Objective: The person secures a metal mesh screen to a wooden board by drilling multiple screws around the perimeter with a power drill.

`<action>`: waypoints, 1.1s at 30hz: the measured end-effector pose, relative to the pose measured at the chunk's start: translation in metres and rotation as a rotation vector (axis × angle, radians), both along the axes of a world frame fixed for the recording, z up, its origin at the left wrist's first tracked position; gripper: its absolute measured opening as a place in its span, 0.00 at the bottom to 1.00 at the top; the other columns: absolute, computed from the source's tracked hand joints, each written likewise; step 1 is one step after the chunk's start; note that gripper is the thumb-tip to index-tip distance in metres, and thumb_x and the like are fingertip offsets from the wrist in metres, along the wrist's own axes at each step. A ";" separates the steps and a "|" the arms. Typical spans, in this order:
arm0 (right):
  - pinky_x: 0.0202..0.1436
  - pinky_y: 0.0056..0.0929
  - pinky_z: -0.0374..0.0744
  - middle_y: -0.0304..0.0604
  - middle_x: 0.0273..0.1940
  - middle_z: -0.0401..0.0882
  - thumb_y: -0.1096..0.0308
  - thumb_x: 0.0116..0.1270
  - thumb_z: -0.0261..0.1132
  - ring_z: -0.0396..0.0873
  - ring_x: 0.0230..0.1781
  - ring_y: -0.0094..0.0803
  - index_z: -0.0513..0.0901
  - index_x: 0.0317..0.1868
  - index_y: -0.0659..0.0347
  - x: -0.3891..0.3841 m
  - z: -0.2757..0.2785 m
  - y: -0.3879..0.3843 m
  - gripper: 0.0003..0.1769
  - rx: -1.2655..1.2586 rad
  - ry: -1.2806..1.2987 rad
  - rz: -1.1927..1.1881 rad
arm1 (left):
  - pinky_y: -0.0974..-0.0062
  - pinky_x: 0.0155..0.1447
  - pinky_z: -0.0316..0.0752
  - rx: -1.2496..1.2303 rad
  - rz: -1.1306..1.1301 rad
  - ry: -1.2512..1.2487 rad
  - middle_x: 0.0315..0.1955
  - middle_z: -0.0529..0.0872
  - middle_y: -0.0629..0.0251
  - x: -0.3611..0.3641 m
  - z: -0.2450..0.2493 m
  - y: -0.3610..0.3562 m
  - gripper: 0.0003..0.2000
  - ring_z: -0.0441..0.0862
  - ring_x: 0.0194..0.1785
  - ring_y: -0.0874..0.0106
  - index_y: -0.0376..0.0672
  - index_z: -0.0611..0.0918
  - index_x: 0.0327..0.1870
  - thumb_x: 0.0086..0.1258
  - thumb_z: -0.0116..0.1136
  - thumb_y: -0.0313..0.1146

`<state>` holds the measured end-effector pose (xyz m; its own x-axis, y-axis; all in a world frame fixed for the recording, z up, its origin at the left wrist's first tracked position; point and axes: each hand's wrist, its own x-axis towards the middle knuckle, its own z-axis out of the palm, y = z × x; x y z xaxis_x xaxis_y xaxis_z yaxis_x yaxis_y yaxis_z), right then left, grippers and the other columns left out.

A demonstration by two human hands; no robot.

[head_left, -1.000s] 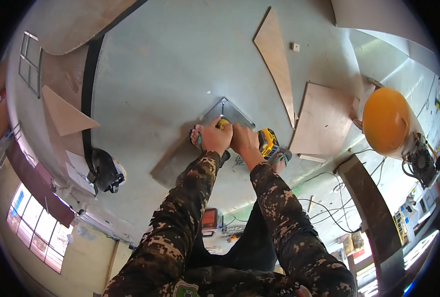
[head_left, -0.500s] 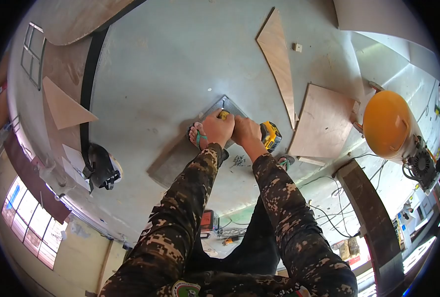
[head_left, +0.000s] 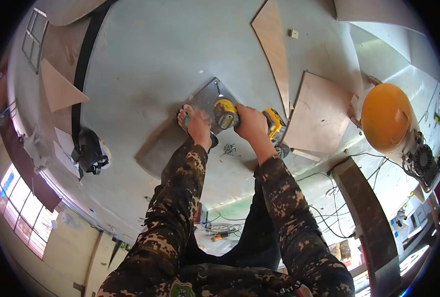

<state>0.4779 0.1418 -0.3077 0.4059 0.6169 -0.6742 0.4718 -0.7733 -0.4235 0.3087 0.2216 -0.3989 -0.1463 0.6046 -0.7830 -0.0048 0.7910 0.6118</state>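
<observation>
My right hand (head_left: 253, 123) is wrapped round the handle of a yellow and black cordless drill (head_left: 226, 113). The drill's head points away from me over a grey board (head_left: 150, 154) lying on the floor, and its battery sticks out to the right of the hand. My left hand (head_left: 198, 127) hangs apart from the drill, beside my sandalled foot (head_left: 183, 117); its fingers are smeared by motion. A small pile of dark screws (head_left: 229, 149) lies on the floor between my forearms.
At right are a plywood square (head_left: 316, 116), an orange rounded machine (head_left: 386, 118) and a curved dark board (head_left: 363, 213). A long pointed plywood piece (head_left: 273, 49) lies ahead. A black mask-like item (head_left: 92, 151) sits at left. Cables (head_left: 225, 228) run across the floor near my legs.
My left hand has come off the drill and moved left and down toward my foot. The right hand still holds the drill, whose yellow head is now uncovered. The view has shifted slightly.
</observation>
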 end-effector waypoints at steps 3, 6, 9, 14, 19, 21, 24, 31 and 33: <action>0.52 0.43 0.83 0.50 0.44 0.88 0.69 0.50 0.74 0.86 0.47 0.53 0.84 0.54 0.52 -0.010 0.002 -0.059 0.27 0.152 0.012 -0.196 | 0.67 0.34 0.78 -0.339 -0.446 0.197 0.24 0.85 0.62 -0.064 -0.041 -0.074 0.12 0.84 0.27 0.68 0.37 0.86 0.34 0.69 0.61 0.39; 0.51 0.43 0.83 0.50 0.44 0.88 0.70 0.46 0.76 0.85 0.47 0.54 0.84 0.56 0.53 -0.009 0.009 -0.113 0.32 0.274 0.069 -0.296 | 0.65 0.41 0.81 -0.236 -0.806 0.527 0.32 0.91 0.57 -0.115 -0.072 -0.151 0.08 0.89 0.33 0.62 0.40 0.90 0.38 0.64 0.64 0.32; 0.52 0.41 0.82 0.53 0.43 0.88 0.69 0.44 0.77 0.86 0.46 0.53 0.84 0.55 0.59 -0.010 -0.015 -0.176 0.32 0.225 0.160 -0.366 | 0.62 0.49 0.82 -0.040 -1.160 0.662 0.34 0.91 0.54 -0.125 -0.075 -0.185 0.07 0.89 0.41 0.56 0.42 0.90 0.38 0.61 0.66 0.30; 0.51 0.39 0.83 0.54 0.40 0.88 0.68 0.44 0.78 0.86 0.44 0.53 0.84 0.54 0.63 0.003 -0.028 -0.231 0.32 0.129 0.241 -0.324 | 0.58 0.50 0.83 0.067 -1.234 0.606 0.33 0.91 0.54 -0.114 -0.107 -0.209 0.08 0.88 0.41 0.52 0.42 0.90 0.38 0.58 0.73 0.31; 0.45 0.39 0.83 0.54 0.37 0.88 0.66 0.45 0.80 0.87 0.42 0.53 0.86 0.51 0.61 0.019 -0.029 -0.239 0.29 0.182 0.277 -0.339 | 0.57 0.50 0.81 0.085 -1.235 0.688 0.34 0.90 0.51 -0.114 -0.142 -0.232 0.11 0.88 0.43 0.52 0.39 0.88 0.39 0.59 0.74 0.35; 0.45 0.39 0.83 0.54 0.37 0.88 0.66 0.45 0.80 0.87 0.42 0.52 0.86 0.51 0.60 0.021 -0.028 -0.239 0.29 0.145 0.274 -0.324 | 0.57 0.50 0.81 0.083 -1.223 0.694 0.34 0.90 0.52 -0.123 -0.147 -0.248 0.10 0.88 0.42 0.52 0.39 0.88 0.39 0.60 0.73 0.34; 0.45 0.39 0.83 0.52 0.37 0.88 0.66 0.45 0.81 0.87 0.42 0.52 0.85 0.53 0.57 0.020 -0.033 -0.239 0.30 0.178 0.269 -0.278 | 0.55 0.48 0.81 0.115 -1.182 0.724 0.33 0.89 0.52 -0.121 -0.144 -0.248 0.07 0.87 0.42 0.51 0.40 0.87 0.38 0.61 0.68 0.31; 0.47 0.42 0.83 0.51 0.39 0.88 0.62 0.44 0.81 0.86 0.42 0.52 0.83 0.56 0.56 0.003 -0.034 -0.244 0.34 0.205 0.300 -0.148 | 0.60 0.64 0.75 -0.003 -1.112 0.793 0.49 0.89 0.51 -0.102 -0.109 -0.233 0.15 0.85 0.56 0.55 0.38 0.87 0.48 0.72 0.57 0.40; 0.48 0.42 0.83 0.52 0.38 0.88 0.61 0.47 0.79 0.86 0.42 0.52 0.84 0.54 0.56 -0.002 -0.023 -0.236 0.31 0.234 0.350 -0.183 | 0.58 0.49 0.82 0.292 -0.973 0.764 0.34 0.90 0.53 -0.083 -0.097 -0.224 0.05 0.88 0.41 0.53 0.39 0.88 0.36 0.63 0.62 0.27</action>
